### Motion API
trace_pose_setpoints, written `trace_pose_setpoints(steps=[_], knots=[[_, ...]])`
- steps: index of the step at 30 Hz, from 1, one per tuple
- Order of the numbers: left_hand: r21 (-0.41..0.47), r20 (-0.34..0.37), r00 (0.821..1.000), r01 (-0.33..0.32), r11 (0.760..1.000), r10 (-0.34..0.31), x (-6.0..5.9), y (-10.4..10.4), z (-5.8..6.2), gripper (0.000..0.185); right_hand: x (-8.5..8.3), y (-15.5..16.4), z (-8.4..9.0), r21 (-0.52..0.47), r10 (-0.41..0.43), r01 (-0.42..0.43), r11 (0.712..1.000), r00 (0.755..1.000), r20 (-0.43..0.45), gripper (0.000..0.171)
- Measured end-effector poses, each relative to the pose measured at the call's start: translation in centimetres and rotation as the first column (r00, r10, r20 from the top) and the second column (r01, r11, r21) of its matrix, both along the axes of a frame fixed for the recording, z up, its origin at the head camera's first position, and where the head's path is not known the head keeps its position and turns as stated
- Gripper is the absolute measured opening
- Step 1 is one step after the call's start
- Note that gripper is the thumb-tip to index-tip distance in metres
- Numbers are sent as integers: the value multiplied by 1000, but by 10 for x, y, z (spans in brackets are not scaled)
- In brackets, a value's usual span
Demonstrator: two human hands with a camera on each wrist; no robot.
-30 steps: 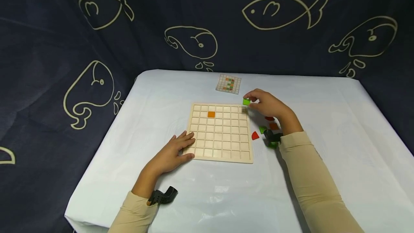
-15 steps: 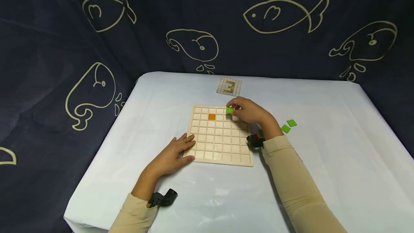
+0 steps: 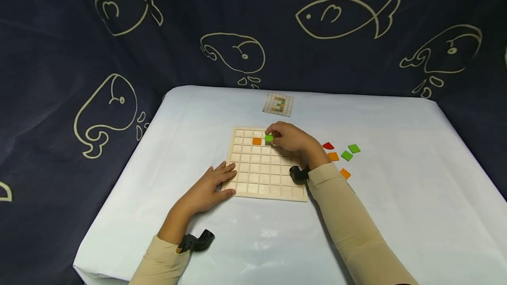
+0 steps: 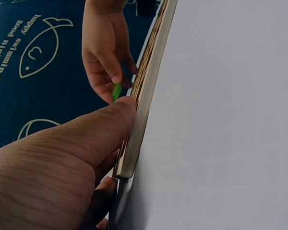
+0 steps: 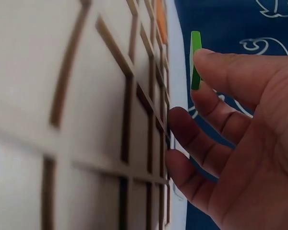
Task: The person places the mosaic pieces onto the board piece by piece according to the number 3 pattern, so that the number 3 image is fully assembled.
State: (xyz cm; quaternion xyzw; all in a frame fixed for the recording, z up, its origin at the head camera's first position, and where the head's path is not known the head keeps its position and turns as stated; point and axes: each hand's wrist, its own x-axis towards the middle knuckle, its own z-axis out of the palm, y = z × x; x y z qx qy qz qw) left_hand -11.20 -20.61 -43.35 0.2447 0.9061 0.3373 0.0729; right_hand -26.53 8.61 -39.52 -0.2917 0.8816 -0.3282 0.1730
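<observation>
The right hand [image 3: 291,137] pinches a green tile [image 3: 269,138] between thumb and fingertips, just above the board [image 3: 266,164], beside the orange tile [image 3: 257,141] set in its second row. The left hand [image 3: 208,187] lies flat, fingers straight, on the board's near left corner. Loose tiles [image 3: 339,156] lie right of the board; a card [image 3: 279,104] lies beyond it.

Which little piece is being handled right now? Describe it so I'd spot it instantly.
Find the wooden grid board mid-table. Over its far rows the right hand pinches a small green square tile, just right of the orange tile already seated. It alone is off the surface; the other loose tiles lie beside the board.
</observation>
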Motion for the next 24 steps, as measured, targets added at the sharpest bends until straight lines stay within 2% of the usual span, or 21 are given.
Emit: trace_pose_setpoints(steps=[8,16,24], knots=[[14,-15,1000,15,1000,-15,0,0,-1,58,-3,-9,-5,34,-9,8,999,1000,22,32],[5,-12,1000,3,1000,-3,0,-2,0,58,-4,-13,-12,28,18,-19,999,1000,15,31],[-1,-14,1000,7,1000,-7,1,-2,2,58,-1,-14,-12,27,8,-8,1000,1000,11,31]])
